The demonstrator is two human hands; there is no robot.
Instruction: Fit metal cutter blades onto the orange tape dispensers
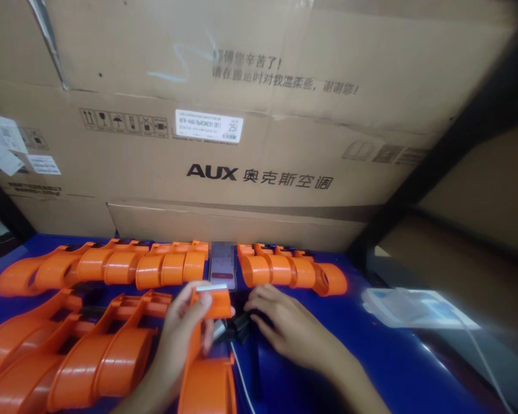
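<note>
My left hand [187, 322] is closed round an orange plastic tape dispenser [207, 382]. Its thumb presses near the silvery metal strip [211, 288] along the dispenser's upper end, and the round drum hangs below, cut off by the bottom edge of the view. Just to the right, my right hand [278, 319] has its fingers curled at a small heap of black plastic pieces [242, 328] on the blue surface. Its fingertips pinch one of them, partly hidden. Another shiny metal strip [219, 329] shows beside the heap.
More orange dispensers stand in rows at back left [121, 265], front left [75, 374] and back right [280, 270]. Between the back rows stands a phone [223, 267]; a white cable [242, 374] runs forward. A clear packet [408, 305] lies right. A large carton [259, 126] walls the back.
</note>
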